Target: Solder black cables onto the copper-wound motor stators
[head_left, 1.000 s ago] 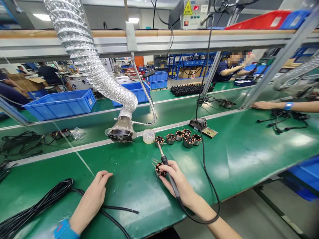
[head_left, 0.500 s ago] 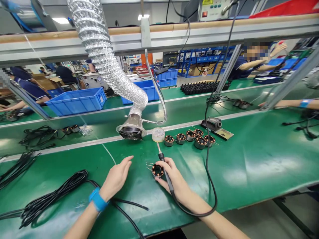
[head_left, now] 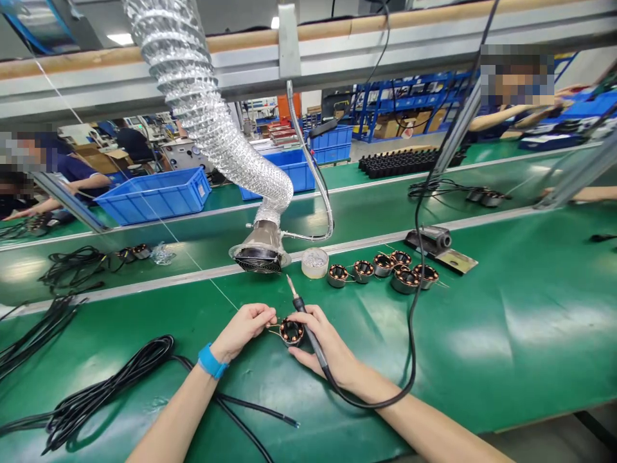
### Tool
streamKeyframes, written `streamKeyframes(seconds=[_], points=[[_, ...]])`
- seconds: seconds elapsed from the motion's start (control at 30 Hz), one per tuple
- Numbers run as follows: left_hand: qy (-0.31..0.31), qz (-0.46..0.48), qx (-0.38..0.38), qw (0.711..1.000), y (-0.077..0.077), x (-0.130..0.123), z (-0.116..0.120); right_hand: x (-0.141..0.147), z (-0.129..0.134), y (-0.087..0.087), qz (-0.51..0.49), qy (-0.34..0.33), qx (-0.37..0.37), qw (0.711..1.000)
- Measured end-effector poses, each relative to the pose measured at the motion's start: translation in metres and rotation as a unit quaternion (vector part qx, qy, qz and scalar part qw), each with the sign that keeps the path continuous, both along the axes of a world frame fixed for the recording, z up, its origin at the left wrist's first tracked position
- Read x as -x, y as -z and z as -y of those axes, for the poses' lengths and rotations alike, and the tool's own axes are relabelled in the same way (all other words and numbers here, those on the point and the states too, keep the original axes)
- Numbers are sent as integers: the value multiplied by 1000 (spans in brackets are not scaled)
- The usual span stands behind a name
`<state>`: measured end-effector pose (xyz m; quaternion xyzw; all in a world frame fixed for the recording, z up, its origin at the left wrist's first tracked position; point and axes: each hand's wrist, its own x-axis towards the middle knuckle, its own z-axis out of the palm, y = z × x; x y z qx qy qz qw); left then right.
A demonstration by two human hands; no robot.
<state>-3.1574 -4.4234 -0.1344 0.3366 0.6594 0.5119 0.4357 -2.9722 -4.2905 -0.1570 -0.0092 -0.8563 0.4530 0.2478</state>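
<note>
My right hand (head_left: 333, 350) holds a soldering iron (head_left: 299, 306) like a pen, its bare tip pointing up and away. The same hand steadies a small wound motor stator (head_left: 291, 341) between thumb and fingers, just above the green bench. Thin lead wires stick out from the stator's left side. At these wires, my left hand (head_left: 247, 329) pinches with thumb and index finger. A thin solder-like strand (head_left: 186, 253) runs down from the upper left and disappears behind my left hand. Beyond the iron's tip stands a round, pale tub (head_left: 315, 263).
A fume extractor hood (head_left: 260, 251) hangs in front. Several stators (head_left: 405, 280) and a metal iron holder (head_left: 441, 247) stand to the right. Coiled black cables (head_left: 116, 379) lie left. The iron's cord (head_left: 415, 334) loops over my right forearm. Co-workers sit across the bench.
My left hand has moved right to the stator's wires, and its outstretched fingers have closed into a pinch. The right hand has shifted slightly left with the iron and stator. The view has turned a little.
</note>
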Motion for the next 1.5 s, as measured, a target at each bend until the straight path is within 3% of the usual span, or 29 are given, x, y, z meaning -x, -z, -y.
streamKeyframes(seconds=[0.33, 0.67, 1.2, 1.4, 1.5], points=[[-33, 50, -2, 998, 3, -2, 0, -1, -5, 2, -19, 23, -14, 999], [-25, 61, 4, 998, -2, -3, 3, 0, -7, 3, -32, 23, -15, 999], [-64, 13, -27, 997, 2, -11, -6, 6, 0, 5, -16, 26, -18, 999], [-56, -9, -2, 998, -6, -14, 0, 6, 0, 5, -14, 28, -11, 999], [-22, -28, 14, 999, -13, -10, 9, 4, 0, 3, -11, 25, -5, 1000]])
